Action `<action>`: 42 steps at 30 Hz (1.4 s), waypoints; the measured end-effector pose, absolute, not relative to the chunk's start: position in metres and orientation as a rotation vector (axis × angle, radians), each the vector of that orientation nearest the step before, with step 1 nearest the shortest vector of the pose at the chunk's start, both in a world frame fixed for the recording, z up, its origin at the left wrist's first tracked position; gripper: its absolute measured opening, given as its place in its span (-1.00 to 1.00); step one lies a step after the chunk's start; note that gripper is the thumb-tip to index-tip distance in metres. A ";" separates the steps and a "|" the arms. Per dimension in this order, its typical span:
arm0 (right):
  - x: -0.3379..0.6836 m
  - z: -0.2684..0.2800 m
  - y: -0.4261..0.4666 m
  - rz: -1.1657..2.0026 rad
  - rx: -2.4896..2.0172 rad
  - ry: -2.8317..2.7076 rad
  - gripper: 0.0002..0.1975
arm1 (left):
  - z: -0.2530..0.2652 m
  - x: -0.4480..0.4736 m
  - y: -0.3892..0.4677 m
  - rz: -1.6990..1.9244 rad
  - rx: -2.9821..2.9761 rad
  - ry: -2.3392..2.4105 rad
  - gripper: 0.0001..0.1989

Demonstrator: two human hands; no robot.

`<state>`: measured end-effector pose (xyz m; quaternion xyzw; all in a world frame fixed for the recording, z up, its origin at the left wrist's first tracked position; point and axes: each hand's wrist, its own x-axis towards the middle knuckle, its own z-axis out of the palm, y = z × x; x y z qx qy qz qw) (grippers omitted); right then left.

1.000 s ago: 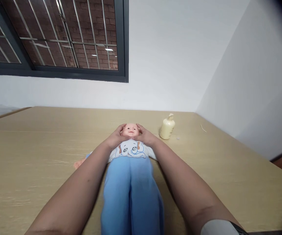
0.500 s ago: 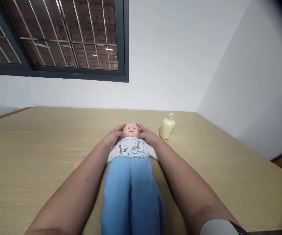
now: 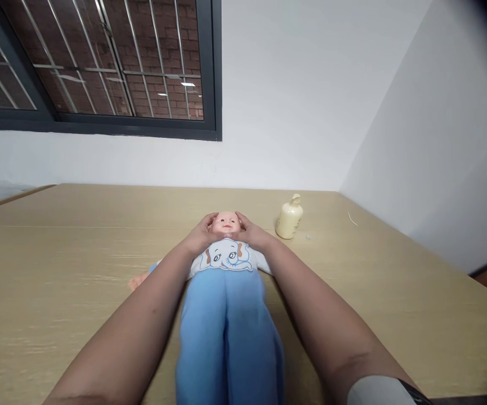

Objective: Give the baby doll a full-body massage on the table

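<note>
A baby doll (image 3: 225,261) lies face up, with its head toward the wall. It wears a white top with an elephant picture and light blue trousers. On the left side of its head, my left hand (image 3: 202,233) curves round the cheek. My right hand (image 3: 252,232) cups the other side in the same way. Both thumbs reach in below the doll's chin, and the other fingers lie along the sides of the head, partly hidden. The doll's hand (image 3: 137,280) sticks out past my left forearm.
A cream pump bottle (image 3: 289,218) stands on the wooden table (image 3: 78,259), right of the doll. Close to it lie a tiny pale scrap (image 3: 308,237) and a thin pale strip (image 3: 352,219). White walls and a barred window (image 3: 120,62) rise behind the table.
My thumbs have moved inward from the sides of the doll's head to below its chin. My left wrist has shifted slightly right. The doll and bottle stay in place.
</note>
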<state>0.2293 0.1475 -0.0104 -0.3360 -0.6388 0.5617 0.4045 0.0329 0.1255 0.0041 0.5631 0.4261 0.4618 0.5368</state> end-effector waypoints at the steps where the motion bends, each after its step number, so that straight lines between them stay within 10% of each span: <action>1: 0.229 -0.011 0.148 1.423 -0.868 -1.610 -0.08 | 0.006 0.033 0.125 1.089 1.350 1.017 -0.13; 31: 0.233 -0.006 0.147 1.541 -0.861 -1.401 -0.45 | -0.013 0.027 0.145 1.154 1.039 0.768 -0.32; 42: 0.229 -0.011 0.150 1.350 -0.985 -1.644 0.03 | 0.000 0.032 0.129 1.078 1.324 0.960 -0.12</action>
